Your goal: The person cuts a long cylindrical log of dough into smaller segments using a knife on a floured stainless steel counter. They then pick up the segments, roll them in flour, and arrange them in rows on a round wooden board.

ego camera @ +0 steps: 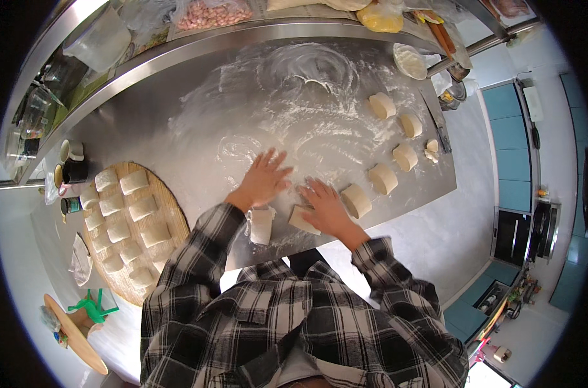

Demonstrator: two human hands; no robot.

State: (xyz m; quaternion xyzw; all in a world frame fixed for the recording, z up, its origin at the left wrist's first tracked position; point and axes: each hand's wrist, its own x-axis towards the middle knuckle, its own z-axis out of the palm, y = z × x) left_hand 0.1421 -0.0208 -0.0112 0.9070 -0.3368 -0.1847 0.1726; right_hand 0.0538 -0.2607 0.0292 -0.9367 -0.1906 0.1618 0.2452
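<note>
My left hand is over the floured steel table, fingers spread, with nothing in it. Just below its wrist lies a block of dough. Over another dough piece is my right hand, its fingers apart and its palm side covering the piece's right part. Whether that palm presses on the dough, I cannot tell. To the right of this hand stands a thick cut dough piece, first of several in a row curving up to a far piece.
A round wooden board at left bears several pillow-shaped dough pieces. A knife lies near the right edge beside dough scraps. A flour bowl is at back right. The steel shelf runs along the back. Mugs stand at left.
</note>
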